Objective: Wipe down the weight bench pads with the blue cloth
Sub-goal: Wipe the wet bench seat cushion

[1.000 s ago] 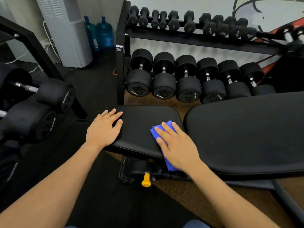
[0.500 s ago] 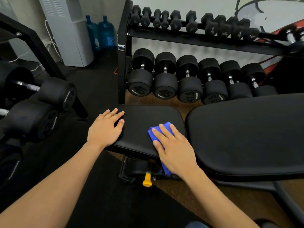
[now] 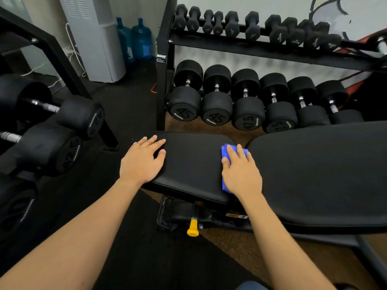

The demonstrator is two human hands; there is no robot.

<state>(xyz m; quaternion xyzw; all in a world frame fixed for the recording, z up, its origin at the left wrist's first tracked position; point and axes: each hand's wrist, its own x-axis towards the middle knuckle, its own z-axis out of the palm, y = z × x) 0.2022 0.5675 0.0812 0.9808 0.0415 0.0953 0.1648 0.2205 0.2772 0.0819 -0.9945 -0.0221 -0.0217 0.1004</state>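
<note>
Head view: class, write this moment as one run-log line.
left hand: flat on seat pad | right hand: presses cloth on seat pad's right end | back pad: adjacent

Dim indoor light, soft sheen on black pads (image 3: 194, 164), brighter white wall (image 3: 272, 5) behind, wide-angle bending at edges, slight blur.

Our right hand (image 3: 240, 174) covers most of the blue cloth (image 3: 224, 150); we see only its far edge and a strip by the wrist. The back pad (image 3: 324, 170) runs off the right edge. We cannot read the rack label's (image 3: 161, 58) fine print. The small dumbbells (image 3: 326, 38) look blurred.
</note>
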